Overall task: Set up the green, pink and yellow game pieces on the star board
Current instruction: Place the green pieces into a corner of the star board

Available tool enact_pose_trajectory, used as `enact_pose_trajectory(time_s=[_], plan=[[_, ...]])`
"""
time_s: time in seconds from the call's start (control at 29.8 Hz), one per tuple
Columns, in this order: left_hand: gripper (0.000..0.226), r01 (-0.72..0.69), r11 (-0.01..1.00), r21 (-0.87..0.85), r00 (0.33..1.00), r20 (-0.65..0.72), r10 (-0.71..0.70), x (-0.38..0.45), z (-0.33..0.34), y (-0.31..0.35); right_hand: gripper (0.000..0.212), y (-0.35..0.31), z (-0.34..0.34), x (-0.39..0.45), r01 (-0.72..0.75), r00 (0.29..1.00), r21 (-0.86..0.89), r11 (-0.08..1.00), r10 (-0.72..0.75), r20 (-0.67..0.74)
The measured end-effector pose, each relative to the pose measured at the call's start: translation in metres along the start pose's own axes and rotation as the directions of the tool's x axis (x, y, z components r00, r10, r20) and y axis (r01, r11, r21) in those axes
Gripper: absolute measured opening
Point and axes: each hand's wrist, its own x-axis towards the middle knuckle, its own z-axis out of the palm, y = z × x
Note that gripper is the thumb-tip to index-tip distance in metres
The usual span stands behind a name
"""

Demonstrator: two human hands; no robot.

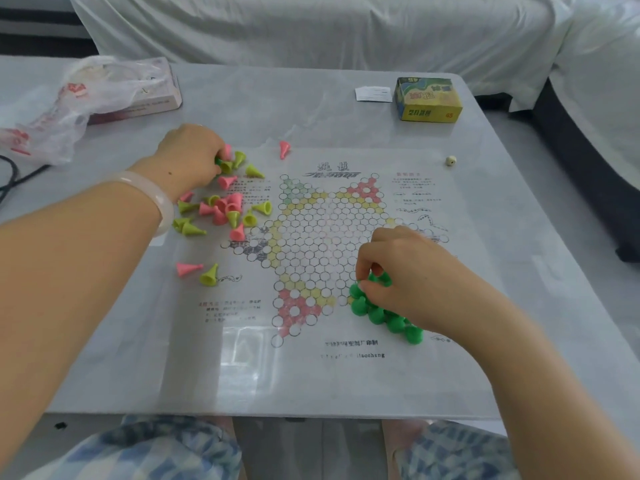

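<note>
My right hand sits over the near-right star point of the board. Its fingertips are curled down and pinch one green piece at the top of the cluster. The other greens stand upright under and just beside that hand, packed together on the point. Whether every circle there is filled I cannot tell; the hand hides part of it.

My left hand is at the loose pile off the board's far-left side. Its fingers are curled round a green piece among the pink and yellow ones; the fingertips themselves are hidden.

Status, as judged:
1. Green: nearly complete on one point.
2. Pink: not started. All pinks lie tipped over near my left fingers, and one stray pink lies beyond them.
3. Yellow: not started. Yellows lie mixed in the same pile, and a pair lies nearer me.

The other star points show bare circles. Well over half the work remains.
</note>
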Motion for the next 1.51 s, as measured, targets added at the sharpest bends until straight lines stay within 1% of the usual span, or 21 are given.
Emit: enact_pose_trajectory(time_s=[0.1, 0.17, 0.27, 0.37, 0.47, 0.57, 0.67, 0.77, 0.84, 0.91, 1.04, 1.11, 1.14, 1.18, 1.21, 1.24, 1.28, 1.31, 1.34, 1.38, 1.51], plan=[[0.018, 0.019, 0.993, -0.113, 0.997, -0.072, -0.027, -0.004, -0.003, -0.002, 0.007, 0.001, 0.000, 0.000, 0.007, 1.000, -0.001, 1.000, -0.007, -0.009], [0.015, 0.037, 0.962, -0.271, 0.982, -0.167, -0.084, -0.014, -0.012, 0.004, 0.007, 0.002, 0.000, 0.000, 0.009, 1.000, -0.007, 1.000, -0.009, -0.011], [0.016, 0.030, 0.840, -0.541, 0.941, -0.269, -0.206, -0.043, -0.032, 0.019, 0.006, 0.001, 0.000, -0.001, 0.004, 1.000, -0.010, 1.000, -0.004, -0.007], [0.008, -0.006, 0.696, -0.718, 0.914, -0.286, -0.286, -0.084, -0.050, 0.035, 0.008, 0.001, 0.000, -0.002, 0.002, 1.000, -0.012, 1.000, -0.002, -0.014], [0.011, 0.007, 0.558, -0.830, 0.927, -0.203, -0.314, -0.123, -0.060, 0.051, 0.013, 0.001, 0.001, -0.002, 0.010, 1.000, -0.010, 1.000, -0.010, -0.015], [0.013, 0.034, 0.385, -0.922, 0.960, -0.076, -0.268, -0.155, -0.061, 0.070, 0.022, 0.005, -0.001, -0.003, 0.022, 0.999, 0.010, 1.000, -0.021, -0.041], [0.009, 0.175, 0.218, -0.960, 0.980, 0.148, -0.133, -0.176, -0.048, 0.091, 0.020, 0.003, -0.005, -0.006, 0.103, 0.972, 0.116, 0.988, -0.075, -0.222], [0.012, 0.326, -0.045, -0.944, 0.945, 0.327, -0.030, -0.182, -0.035, 0.103, 0.016, -0.006, -0.004, -0.008, 0.237, 0.922, 0.230, 0.944, -0.144, -0.359], [0.012, 0.388, -0.159, -0.908, 0.920, 0.391, 0.017, -0.180, -0.029, 0.107, 0.012, -0.008, 0.001, -0.007, 0.295, 0.894, 0.237, 0.926, -0.180, -0.411], [0.012, 0.416, -0.217, -0.883, 0.908, 0.415, 0.053, -0.179, -0.025, 0.109, 0.010, -0.009, 0.005, -0.005, 0.313, 0.876, 0.238, 0.920, -0.182, -0.447], [0.012, 0.449, -0.281, -0.848, 0.891, 0.448, 0.074, -0.177, -0.023, 0.110, 0.006, -0.007, 0.006, -0.003, 0.285, 0.864, 0.251, 0.925, -0.134, -0.486], [0.011, 0.424, -0.256, -0.869, 0.903, 0.425, 0.053, -0.177, -0.024, 0.109, 0.006, -0.007, 0.007, -0.002, 0.268, 0.866, 0.249, 0.931, -0.119, -0.485], [0.011, 0.389, -0.180, -0.904, 0.920, 0.391, 0.022, -0.177, -0.024, 0.109, 0.005, -0.008, 0.007, -0.002, 0.261, 0.870, 0.246, 0.933, -0.117, -0.479], [0.012, 0.331, -0.030, -0.943, 0.943, 0.332, -0.024, -0.177, -0.023, 0.109, 0.005, -0.008, 0.007, -0.002, 0.253, 0.874, 0.242, 0.937, -0.114, -0.473], [0.014, 0.247, 0.199, -0.948, 0.969, 0.237, -0.071, -0.177, -0.021, 0.108, 0.004, -0.008, 0.006, -0.002, 0.242, 0.878, 0.236, 0.941, -0.109, -0.466], [0.019, 0.156, 0.472, -0.868, 0.987, 0.126, -0.096, -0.178, -0.018, 0.106, 0.004, -0.007, 0.005, -0.003, 0.223, 0.887, 0.223, 0.949, -0.102, -0.451], [0.027, 0.077, 0.694, -0.716, 0.996, 0.025, -0.085, -0.179, -0.016, 0.104, 0.004, -0.006, 0.004, -0.004, 0.194, 0.902, 0.197, 0.961, -0.095, -0.422], [0.035, 0.019, 0.819, -0.574, 0.998, -0.045, -0.054, -0.179, -0.015, 0.101, 0.006, -0.005, 0.003, -0.004, 0.161, 0.921, 0.156, 0.975, -0.092, -0.378], [0.040, -0.006, 0.875, -0.485, 0.998, -0.063, -0.028, -0.179, -0.013, 0.099, 0.008, -0.004, 0.004, -0.005, 0.132, 0.940, 0.105, 0.986, -0.091, -0.329], [0.044, -0.012, 0.902, -0.431, 0.999, -0.046, -0.008, -0.180, -0.012, 0.098, 0.009, -0.003, 0.005, -0.005, 0.109, 0.954, 0.057, 0.992, -0.089, -0.286], [0.051, -0.043, 0.960, -0.277, 0.999, 0.015, 0.049, -0.181, -0.007, 0.096, 0.013, -0.007, 0.012, -0.007, 0.078, 0.980, -0.039, 0.996, -0.084, -0.181]])
